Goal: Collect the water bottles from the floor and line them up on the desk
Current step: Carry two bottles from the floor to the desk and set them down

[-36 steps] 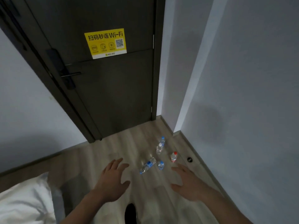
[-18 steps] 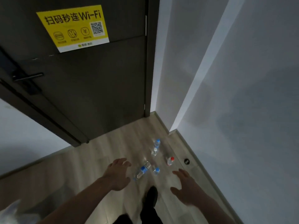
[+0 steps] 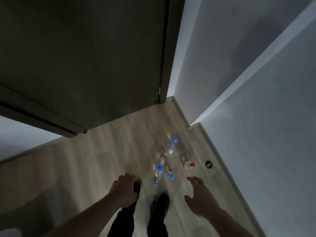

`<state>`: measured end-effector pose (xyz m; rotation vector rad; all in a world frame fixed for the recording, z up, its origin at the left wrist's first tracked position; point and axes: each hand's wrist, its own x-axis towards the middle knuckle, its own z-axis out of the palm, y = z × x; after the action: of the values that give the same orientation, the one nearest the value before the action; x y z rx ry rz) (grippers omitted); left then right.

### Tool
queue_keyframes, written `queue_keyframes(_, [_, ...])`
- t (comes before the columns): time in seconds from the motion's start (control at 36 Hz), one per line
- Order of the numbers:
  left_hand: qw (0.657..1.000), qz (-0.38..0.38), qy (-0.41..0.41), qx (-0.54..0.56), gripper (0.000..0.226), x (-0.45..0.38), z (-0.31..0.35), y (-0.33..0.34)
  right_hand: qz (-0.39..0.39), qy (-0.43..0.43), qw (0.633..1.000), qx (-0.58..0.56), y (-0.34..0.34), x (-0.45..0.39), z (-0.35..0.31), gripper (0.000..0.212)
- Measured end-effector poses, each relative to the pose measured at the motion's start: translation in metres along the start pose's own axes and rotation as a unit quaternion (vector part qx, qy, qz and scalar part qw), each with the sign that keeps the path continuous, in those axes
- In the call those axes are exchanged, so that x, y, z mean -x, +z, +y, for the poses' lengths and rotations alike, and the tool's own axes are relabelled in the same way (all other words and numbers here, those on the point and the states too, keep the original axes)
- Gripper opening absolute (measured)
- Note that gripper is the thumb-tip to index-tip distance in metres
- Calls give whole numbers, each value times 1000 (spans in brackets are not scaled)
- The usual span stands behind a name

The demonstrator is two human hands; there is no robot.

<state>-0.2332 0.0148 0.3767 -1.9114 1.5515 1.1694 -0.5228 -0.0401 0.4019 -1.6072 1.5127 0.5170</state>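
Note:
Several clear water bottles stand or lie on the wooden floor near the wall corner. One blue-labelled bottle [image 3: 159, 169] lies on its side with its blue cap toward me. A blue-capped bottle [image 3: 170, 176] stands just right of it. A red-capped bottle [image 3: 188, 165] stands further right. A white-capped bottle [image 3: 169, 152] and another blue-capped bottle [image 3: 173, 141] stand behind. My left hand [image 3: 124, 191] hovers empty, fingers loosely curled, left of the lying bottle. My right hand [image 3: 199, 196] is spread, empty, below the red-capped bottle. The desk is out of view.
A dark door [image 3: 85, 62] fills the upper left. White walls [image 3: 256, 117] close in on the right, with a round black floor fitting [image 3: 208, 164] by the baseboard. My dark shoes [image 3: 161, 205] stand just short of the bottles.
I have stepped closer to the bottles and the view has tilted down; the door sticker has left the frame. Both hands stay empty and reach toward the bottles.

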Motion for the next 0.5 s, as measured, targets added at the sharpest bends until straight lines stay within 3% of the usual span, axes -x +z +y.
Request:
queue_keyframes(0.17, [999,-39,-10,-6,46,-131,-8,65,20,16,1000,-11,44,-116,22,74])
queue_keyframes(0.5, [995,-92,34,17,55,-323,5,194,11,43,998,-42,167,-296,84,66])
